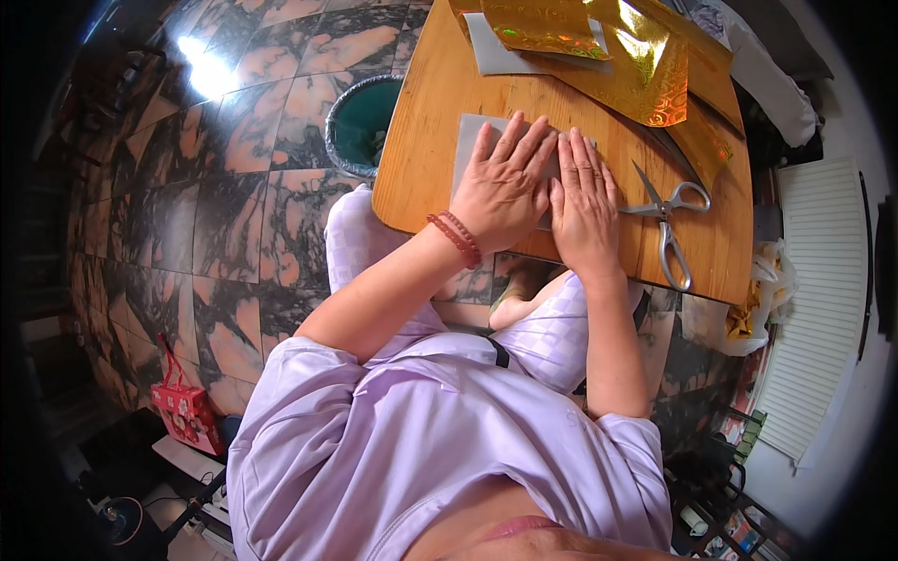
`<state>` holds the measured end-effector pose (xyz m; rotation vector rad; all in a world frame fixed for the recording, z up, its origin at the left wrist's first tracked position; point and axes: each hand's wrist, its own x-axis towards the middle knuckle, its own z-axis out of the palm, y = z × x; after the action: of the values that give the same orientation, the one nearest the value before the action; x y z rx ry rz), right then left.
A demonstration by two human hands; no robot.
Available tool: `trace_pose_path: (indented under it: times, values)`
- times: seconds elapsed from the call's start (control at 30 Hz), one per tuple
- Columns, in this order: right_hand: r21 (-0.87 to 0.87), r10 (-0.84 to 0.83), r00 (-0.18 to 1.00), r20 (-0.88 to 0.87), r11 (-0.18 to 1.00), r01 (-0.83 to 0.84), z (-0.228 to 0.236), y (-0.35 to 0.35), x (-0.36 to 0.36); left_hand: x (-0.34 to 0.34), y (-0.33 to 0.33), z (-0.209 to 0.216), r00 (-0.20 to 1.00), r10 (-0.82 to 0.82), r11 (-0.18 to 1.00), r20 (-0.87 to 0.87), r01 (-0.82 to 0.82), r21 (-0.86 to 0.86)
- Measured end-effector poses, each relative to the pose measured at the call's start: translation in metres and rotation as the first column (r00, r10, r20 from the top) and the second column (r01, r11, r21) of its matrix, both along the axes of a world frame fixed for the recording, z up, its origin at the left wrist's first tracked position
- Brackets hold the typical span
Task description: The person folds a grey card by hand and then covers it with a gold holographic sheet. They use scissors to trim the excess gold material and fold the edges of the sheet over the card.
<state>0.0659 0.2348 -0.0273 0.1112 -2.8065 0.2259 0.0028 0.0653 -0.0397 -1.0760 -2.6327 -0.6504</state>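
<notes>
Both hands lie flat on a grey sheet of paper near the front edge of the wooden table, side by side and touching at the thumbs. The left hand, with a red bead bracelet on its wrist, has its fingers spread and pressed down, gripping nothing; the right hand is just as open, palm down, fingers straight and together. Most of the grey sheet is hidden under them, so I cannot tell whether it is folded. To my eye this is the smoothing or creasing step, with the paper held firmly against the table. The next move seems to call for even pressure and a steady sheet, so it does not slip on the wood. A pair of scissors rests just right of the right hand, untouched, and sheets of gold foil paper lie further back.
</notes>
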Motion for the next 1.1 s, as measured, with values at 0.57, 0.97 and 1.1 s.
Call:
trace_pose_path:
  times: [0.57, 0.97, 1.1]
  values:
    - [-0.024, -0.023, 0.999, -0.045, 0.999, 0.022, -0.007, 0.001, -0.001, -0.069, -0.076, 0.049, 0.852, -0.477, 0.838, 0.216, 0.515, -0.182]
    - [-0.015, -0.044, 0.995, -0.093, 0.999, 0.042, 0.003, -0.004, 0.004, -0.101, -0.08, 0.065, 0.736, -0.58, 0.701, 0.349, 0.67, -0.245]
    - [0.016, 0.14, 0.979, -0.149, 0.99, -0.139, 0.022, -0.058, 0.032, -0.101, -0.08, 0.067, 0.732, -0.576, 0.71, 0.365, 0.669, -0.221]
